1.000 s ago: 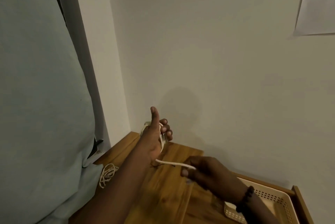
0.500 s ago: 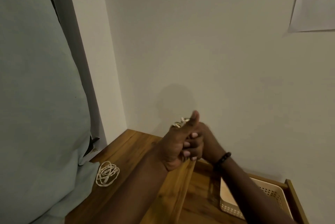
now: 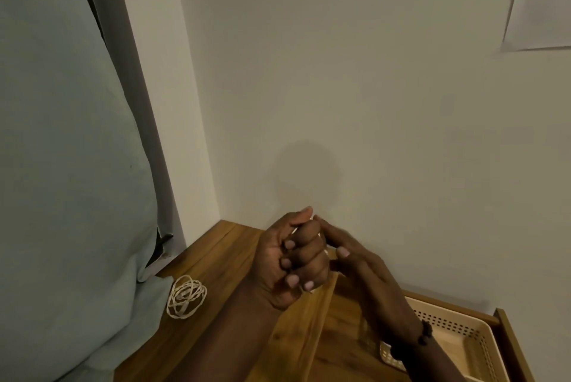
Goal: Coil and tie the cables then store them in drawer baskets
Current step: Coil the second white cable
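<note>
Two hands meet above our table (image 3: 234,258): left hand (image 3: 290,258) fisted around cable (image 3: 325,253), mostly hidden; right hand (image 3: 355,258) touching it, grip unclear. Coil (image 3: 186,296) left; basket (image 3: 463,347) right.

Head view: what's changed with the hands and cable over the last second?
The left hand has closed into a fist around the cable bundle it held open-thumbed before. The right hand, which was pulling the loose end out toward the basket, has come in against the left; that strand no longer shows. The coiled cable on the wooden top and the basket are unchanged.
</note>
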